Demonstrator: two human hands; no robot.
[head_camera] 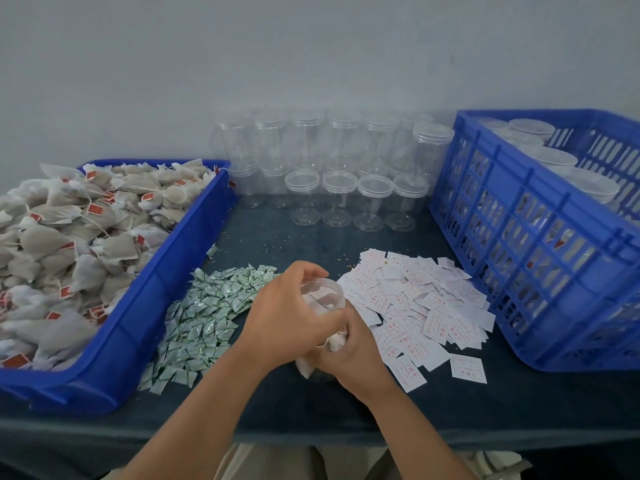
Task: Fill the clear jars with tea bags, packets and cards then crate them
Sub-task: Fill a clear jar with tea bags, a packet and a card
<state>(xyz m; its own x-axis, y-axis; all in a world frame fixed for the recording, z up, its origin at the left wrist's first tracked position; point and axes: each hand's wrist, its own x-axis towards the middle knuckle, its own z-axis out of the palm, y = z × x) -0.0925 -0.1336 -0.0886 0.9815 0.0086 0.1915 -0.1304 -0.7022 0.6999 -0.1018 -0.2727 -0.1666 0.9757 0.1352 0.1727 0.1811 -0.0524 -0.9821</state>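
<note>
Dark table [277, 237] — left hand [287, 315] grip clamped on jar [323, 292] | right hand [353, 358] grip clamped on tea bags [335, 342]

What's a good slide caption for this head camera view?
The left hand grips a clear jar, the right hand grips tea bags, between piles of green packets and white cards.

Cloth-covered table [450, 403] against plain wall [311, 57], blue tray [114, 358] at left.
The table is covered in a dark blue-green cloth and is set against a pale grey, unmarked wall. Fine tan crumbs [277, 242] are scattered over the cloth near the middle. The shallow plastic tray is placed on the table's left side, its near corner close to the front edge. Below that edge, beige fabric [270, 460] is seen at centre; a pale crumpled item [498, 462], too blurred to identify, at lower right.
</note>
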